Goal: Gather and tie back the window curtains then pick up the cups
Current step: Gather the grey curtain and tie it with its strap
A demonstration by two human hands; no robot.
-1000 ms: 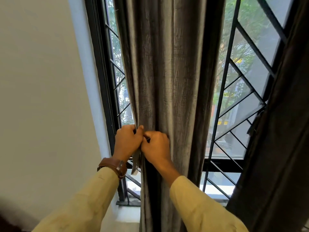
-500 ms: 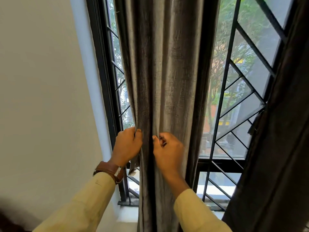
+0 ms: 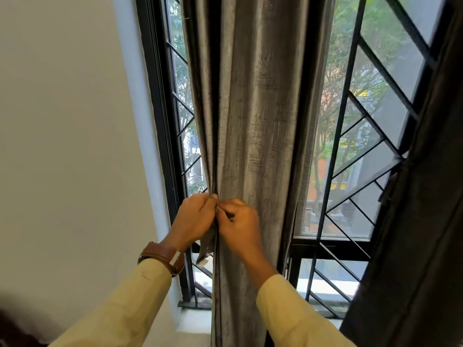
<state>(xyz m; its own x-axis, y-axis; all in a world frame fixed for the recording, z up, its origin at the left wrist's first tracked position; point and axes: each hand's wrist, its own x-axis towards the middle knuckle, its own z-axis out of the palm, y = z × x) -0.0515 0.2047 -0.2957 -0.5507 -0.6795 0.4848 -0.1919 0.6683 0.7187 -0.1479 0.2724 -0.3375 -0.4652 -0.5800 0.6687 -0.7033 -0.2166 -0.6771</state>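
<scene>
Two hands sat knuckle to knuckle on the gathered grey curtain (image 3: 255, 108), which hung bunched before the barred window (image 3: 155, 96). The left hand (image 3: 194, 219) and right hand (image 3: 240, 226) had their fingers curled tight, pinching its folds. A darker curtain (image 3: 413, 221) hung at the right edge.

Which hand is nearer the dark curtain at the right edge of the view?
Right. The right hand grips the grey curtain, well left of the dark curtain, with window between. The left hand sits against the right hand's far side, farther still.
</scene>
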